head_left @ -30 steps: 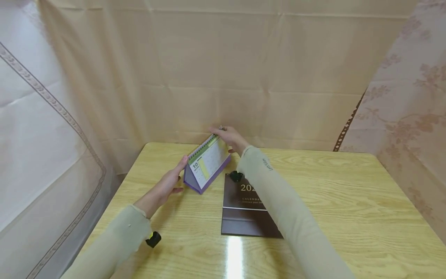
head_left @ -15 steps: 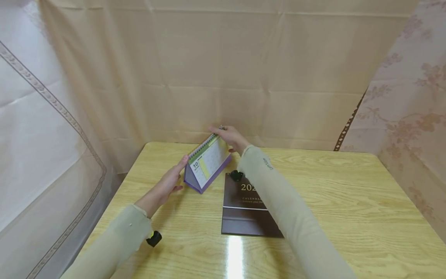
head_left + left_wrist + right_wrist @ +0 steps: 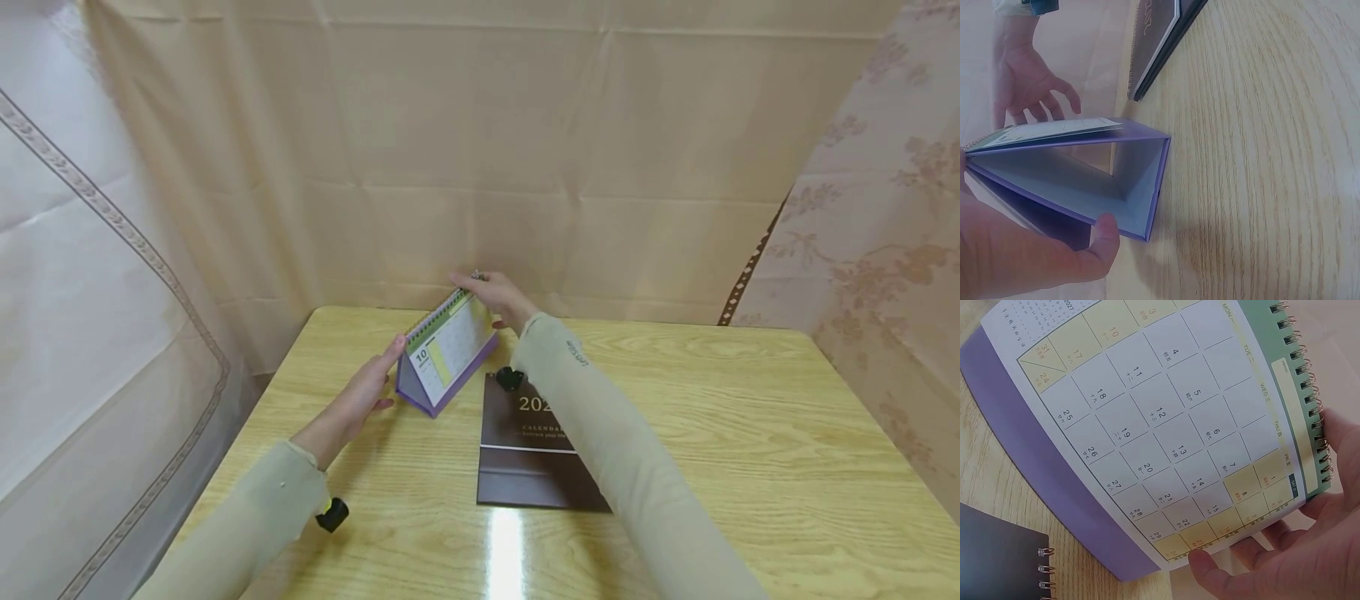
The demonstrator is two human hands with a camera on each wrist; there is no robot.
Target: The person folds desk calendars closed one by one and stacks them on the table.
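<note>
Purple calendar (image 3: pixel 453 346): "10" (also "MON", "TUE"); brown calendar (image 3: pixel 525 479): "202".

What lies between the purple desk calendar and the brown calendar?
Bare wood-grain tabletop separates the purple desk calendar from the brown calendar, in the head and right wrist views.

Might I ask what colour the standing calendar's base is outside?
The base is purple outside, clearest in the right wrist view.

Your head camera looks forward and down from farther back, over most of the table (image 3: pixel 712 433). Your left wrist camera (image 3: pixel 332 515) sits close and tipped sideways, facing the open end of the purple calendar (image 3: pixel 1060 175). Your right wrist camera (image 3: pixel 510 379) looks closely at its page (image 3: pixel 1160 437). Both share the purple calendar and, it seems, the dark calendar (image 3: pixel 532 477).
</note>
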